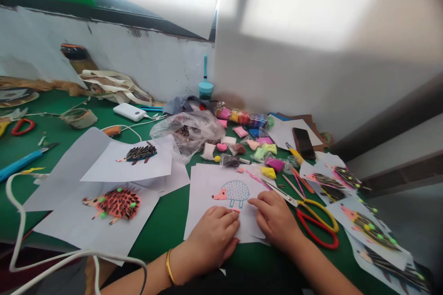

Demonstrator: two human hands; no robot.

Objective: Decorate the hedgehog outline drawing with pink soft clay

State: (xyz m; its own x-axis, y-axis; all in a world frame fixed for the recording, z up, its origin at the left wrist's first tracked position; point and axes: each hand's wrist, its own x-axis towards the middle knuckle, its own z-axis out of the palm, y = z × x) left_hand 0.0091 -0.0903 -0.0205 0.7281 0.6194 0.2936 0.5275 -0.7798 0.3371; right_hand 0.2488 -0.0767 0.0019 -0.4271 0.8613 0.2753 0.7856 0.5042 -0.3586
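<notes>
The hedgehog drawing (232, 192) sits on a white sheet (204, 193) at lower centre. Just below it, a tiny pink bit (236, 210) meets the left hand's (212, 235) curled fingertips; pinched or merely pressed, I cannot tell. The right hand (275, 219) rests loosely curled on the sheet, empty. Scissors (293, 202) lie just to its right.

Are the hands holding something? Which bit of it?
Nothing is lifted. The left hand touches a tiny pink clay piece on the hedgehog sheet with its fingertips; a pinch cannot be told. The right hand presses that sheet near its lower edge.
</notes>
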